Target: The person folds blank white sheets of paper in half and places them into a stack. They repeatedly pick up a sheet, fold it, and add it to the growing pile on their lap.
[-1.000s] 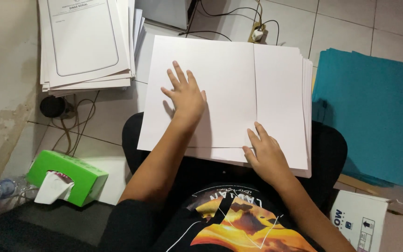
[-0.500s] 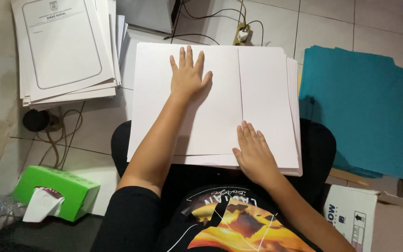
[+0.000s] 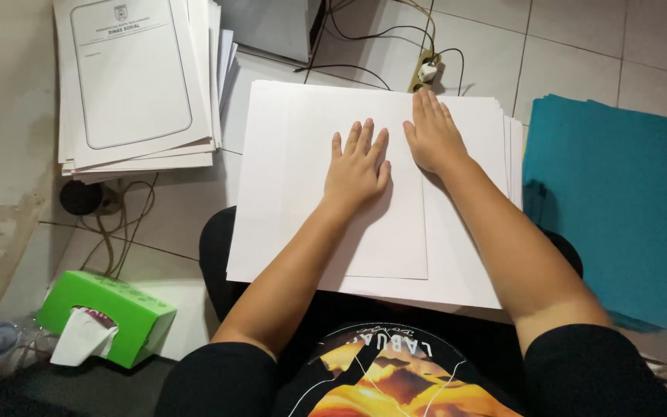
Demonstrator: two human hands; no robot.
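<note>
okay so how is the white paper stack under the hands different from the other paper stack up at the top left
The white stack under the left hand and right hand shows blank top sheets; the top-left stack has a printed heading and a rounded outline frame. The white stack lies across the person's lap; the top-left stack lies on the tiled floor. Hands press flat on the white stack; nothing touches the top-left stack. Both are loosely fanned piles of white sheets.

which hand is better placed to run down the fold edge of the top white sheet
Right, probably. The right hand lies flat at the far end of the folded white paper sheet, right beside its long right-hand edge. The left hand rests flat mid-sheet, well placed to pin it.
</note>
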